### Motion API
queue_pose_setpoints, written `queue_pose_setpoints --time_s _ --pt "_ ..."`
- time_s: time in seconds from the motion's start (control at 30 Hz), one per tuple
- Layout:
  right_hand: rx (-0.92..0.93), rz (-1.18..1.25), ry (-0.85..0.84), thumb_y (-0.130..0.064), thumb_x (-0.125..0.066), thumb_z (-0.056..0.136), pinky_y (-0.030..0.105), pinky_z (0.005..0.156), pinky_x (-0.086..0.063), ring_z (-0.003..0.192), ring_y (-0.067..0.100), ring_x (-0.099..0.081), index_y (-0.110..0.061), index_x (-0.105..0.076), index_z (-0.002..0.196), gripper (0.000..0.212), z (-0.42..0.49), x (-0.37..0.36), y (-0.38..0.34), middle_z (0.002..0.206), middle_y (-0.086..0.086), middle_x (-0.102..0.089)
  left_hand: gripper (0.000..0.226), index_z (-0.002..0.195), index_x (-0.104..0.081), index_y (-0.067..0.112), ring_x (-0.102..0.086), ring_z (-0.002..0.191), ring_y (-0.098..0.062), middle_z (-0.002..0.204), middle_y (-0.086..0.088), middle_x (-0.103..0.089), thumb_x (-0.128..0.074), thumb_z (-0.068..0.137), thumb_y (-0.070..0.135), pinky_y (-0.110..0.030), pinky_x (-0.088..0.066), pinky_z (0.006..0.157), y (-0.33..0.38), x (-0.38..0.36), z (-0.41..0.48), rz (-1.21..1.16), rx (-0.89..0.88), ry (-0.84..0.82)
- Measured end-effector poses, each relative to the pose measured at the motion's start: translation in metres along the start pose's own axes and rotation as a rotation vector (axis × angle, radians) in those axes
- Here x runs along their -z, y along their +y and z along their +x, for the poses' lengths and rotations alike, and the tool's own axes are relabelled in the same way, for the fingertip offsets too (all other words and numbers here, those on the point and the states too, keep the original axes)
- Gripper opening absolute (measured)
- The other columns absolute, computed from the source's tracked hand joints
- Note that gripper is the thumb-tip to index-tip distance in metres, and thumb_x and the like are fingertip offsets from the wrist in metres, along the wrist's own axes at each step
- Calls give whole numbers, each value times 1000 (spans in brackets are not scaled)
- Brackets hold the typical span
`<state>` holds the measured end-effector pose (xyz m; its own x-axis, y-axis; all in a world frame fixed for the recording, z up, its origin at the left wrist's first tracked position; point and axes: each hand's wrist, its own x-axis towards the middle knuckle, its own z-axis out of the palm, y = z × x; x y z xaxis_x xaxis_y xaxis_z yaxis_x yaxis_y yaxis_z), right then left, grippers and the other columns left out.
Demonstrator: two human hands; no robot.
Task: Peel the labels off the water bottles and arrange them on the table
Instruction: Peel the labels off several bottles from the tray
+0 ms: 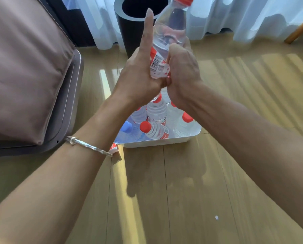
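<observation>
I hold a clear water bottle (pixel 171 30) with a red cap up in front of me, tilted to the right. Its red and white label (pixel 158 65) is crumpled low on the bottle, between my two hands. My left hand (pixel 140 74) holds the bottle's lower part from the left, its index finger pointing straight up along the bottle. My right hand (pixel 181 71) is curled round the bottle and the label from the right. Below them a white tub (pixel 157 142) on the floor holds several red-capped bottles (pixel 155 129), some with labels.
A black cylindrical bin (pixel 129 27) stands behind the bottle, before white curtains. A brown cushioned seat (pixel 29 67) fills the left. A crumpled label scrap (pixel 114 148) lies by the tub's left corner. A small white scrap (pixel 216 217) lies on the wooden floor.
</observation>
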<state>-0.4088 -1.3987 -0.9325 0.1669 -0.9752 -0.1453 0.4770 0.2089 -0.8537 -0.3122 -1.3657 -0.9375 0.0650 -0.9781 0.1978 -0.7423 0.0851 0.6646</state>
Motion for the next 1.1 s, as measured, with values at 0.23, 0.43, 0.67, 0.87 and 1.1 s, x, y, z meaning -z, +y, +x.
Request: queue_pose_setpoints --time_s 0.23,0.43,0.67,0.87,1.1 --pt "-25 -36 -73 6 -34 89 32 70 -54 85 18 -66 -6 -52 126 43 6 16 6 100 10 -64 112 157 -1 23 -63 115 -10 135 1 -56 -80 77 23 -32 -53 94 -5 7 10 -320 69 -232" --pt "88 -433 -397 -4 -50 86 23 74 -53 83 6 -65 -8 -56 120 34 6 23 5 95 2 -64 64 124 -55 5 -71 88 -25 101 -9 -68 -69 79 48 -42 -55 73 -11 24 10 -665 196 -239" --pt "-100 -670 -255 -40 -57 96 32 92 -43 126 17 -49 -16 -39 145 57 3 20 15 144 2 -48 30 89 -58 23 -65 80 -20 82 2 -64 -78 70 35 -40 -55 79 -9 21 11 -750 227 242" --pt "-326 -502 -385 -56 -39 98 45 93 -50 81 7 -56 -33 -55 101 28 3 26 12 80 -32 -61 49 104 -56 13 -64 84 -18 89 -1 -62 -79 68 36 -38 -57 80 -9 20 11 -736 177 217" --pt "-123 -242 -310 -40 -57 95 24 80 -53 103 21 -68 -14 -53 137 49 16 42 4 124 1 -66 56 118 -56 7 -51 113 -31 117 -12 -57 -41 63 5 -42 -45 99 -9 52 10 -1273 215 -298"
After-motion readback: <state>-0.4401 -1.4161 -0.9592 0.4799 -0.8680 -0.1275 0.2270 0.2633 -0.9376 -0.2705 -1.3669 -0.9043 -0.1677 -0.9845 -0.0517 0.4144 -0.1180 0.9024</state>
